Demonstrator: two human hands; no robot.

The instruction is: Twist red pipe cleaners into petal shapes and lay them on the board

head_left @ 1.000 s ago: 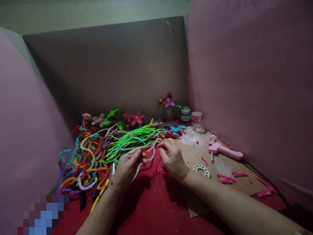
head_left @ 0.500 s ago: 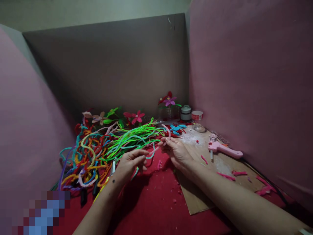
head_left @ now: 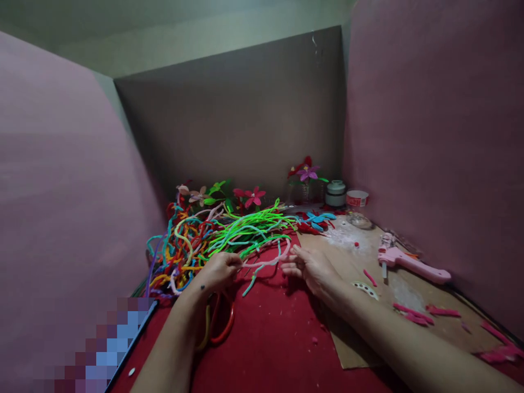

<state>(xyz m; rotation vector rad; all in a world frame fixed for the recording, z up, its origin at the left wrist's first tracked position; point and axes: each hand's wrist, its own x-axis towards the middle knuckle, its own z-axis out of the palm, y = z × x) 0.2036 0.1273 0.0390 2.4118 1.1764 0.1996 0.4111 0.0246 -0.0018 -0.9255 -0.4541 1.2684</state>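
Fingers (head_left: 233,261) of the left hand (head_left: 216,271) pinch a curved, pale pink, fuzzy chenille stem (head_left: 264,265), apparently steadying it above the red work surface (head_left: 262,338). The right hand (head_left: 314,268) has its fingers loosely parted beside the stem's upward bend; contact cannot be told. Just beyond, long bright green fuzzy stems (head_left: 251,225) lie bunched, seemingly within reach; rightward, a pink plastic glue gun (head_left: 411,264) rests on brown cardboard (head_left: 352,344), perhaps protecting the surface.

A small dark dot (head_left: 202,287) marks the bare left wrist (head_left: 197,295).
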